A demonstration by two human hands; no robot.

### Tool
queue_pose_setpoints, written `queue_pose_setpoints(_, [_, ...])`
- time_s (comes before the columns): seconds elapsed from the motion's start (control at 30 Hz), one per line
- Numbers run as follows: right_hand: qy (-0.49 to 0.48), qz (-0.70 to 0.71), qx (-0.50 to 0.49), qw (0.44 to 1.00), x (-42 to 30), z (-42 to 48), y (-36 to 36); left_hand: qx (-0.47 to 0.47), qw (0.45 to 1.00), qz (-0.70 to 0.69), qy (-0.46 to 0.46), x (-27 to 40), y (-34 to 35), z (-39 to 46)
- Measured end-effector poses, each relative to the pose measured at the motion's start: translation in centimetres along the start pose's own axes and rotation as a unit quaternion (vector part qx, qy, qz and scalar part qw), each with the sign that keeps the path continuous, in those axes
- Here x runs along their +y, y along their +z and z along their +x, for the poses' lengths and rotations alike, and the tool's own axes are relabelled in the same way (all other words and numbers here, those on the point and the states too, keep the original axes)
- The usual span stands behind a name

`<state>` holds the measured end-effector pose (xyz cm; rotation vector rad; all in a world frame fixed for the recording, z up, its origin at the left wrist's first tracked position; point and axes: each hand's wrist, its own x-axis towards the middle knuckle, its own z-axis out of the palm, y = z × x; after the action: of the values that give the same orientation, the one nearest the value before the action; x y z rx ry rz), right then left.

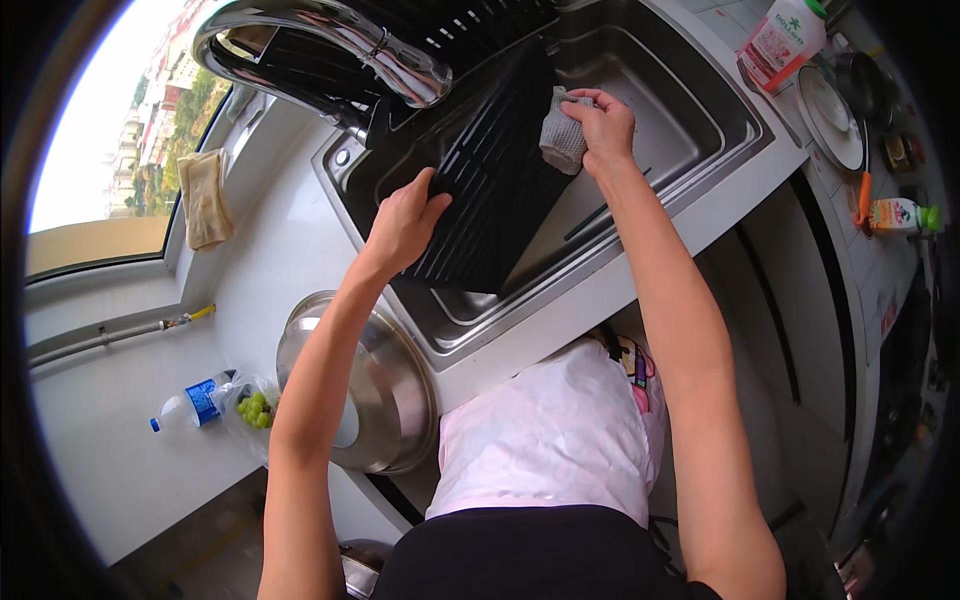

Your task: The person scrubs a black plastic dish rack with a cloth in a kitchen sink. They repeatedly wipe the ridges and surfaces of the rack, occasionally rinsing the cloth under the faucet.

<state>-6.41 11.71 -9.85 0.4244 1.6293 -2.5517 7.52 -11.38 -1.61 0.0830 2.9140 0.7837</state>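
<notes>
A black ribbed drainer tray point(499, 169) stands tilted inside the stainless steel sink point(645, 82). My left hand point(409, 221) grips the tray's left edge, thumb on the ribbed face. In my right hand point(609, 129) is a bunched grey mesh cloth point(564, 139), held close to the tray's right edge; I cannot tell if it touches. Below the right wrist, a thin dark strip point(589, 223) lies along the front of the basin. The chrome faucet point(412, 75) arches over the sink's left part, with no water visible from it.
Behind the faucet sits a black slotted rack point(480, 22). Metal bowls point(397, 390) rest left of the sink, near a plastic bottle point(187, 405) and bagged green grapes point(255, 409). On the right are a detergent bottle point(784, 41) and a pot lid point(817, 139).
</notes>
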Motion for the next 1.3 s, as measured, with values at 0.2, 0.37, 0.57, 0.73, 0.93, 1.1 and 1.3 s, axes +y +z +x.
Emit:
queue_pose_setpoints(0.2, [-0.034,-0.135,0.030,0.990,0.7,3.8,1.3,-0.006,1.000,-0.008,-0.003,0.4,-0.1,-0.1])
queue_pose_setpoints(0.37, [-0.028,-0.144,0.003,0.989,0.7,4.6,1.1,-0.018,0.999,-0.014,-0.028,0.8,-0.3,0.0])
queue_pose_setpoints(0.57, [0.035,-0.081,-0.007,0.996,0.5,5.0,0.8,-0.031,0.998,-0.021,-0.050,1.7,-0.5,0.1])
queue_pose_setpoints(0.73, [0.017,-0.094,0.004,0.995,0.3,5.2,0.5,-0.022,0.999,-0.033,-0.034,2.1,-0.2,-0.2])
queue_pose_setpoints(0.93, [-0.191,-0.336,0.089,0.918,-0.5,3.8,1.4,-0.037,0.999,-0.019,-0.028,2.3,-0.1,-0.1])
queue_pose_setpoints(1.1, [-0.269,-0.327,0.064,0.904,0.9,1.3,2.2,-0.046,0.999,0.001,-0.007,2.3,-0.3,0.1])
queue_pose_setpoints(1.3, [-0.315,-0.329,0.023,0.890,1.2,0.5,1.8,-0.041,0.998,0.034,0.013,2.2,-0.3,0.3])
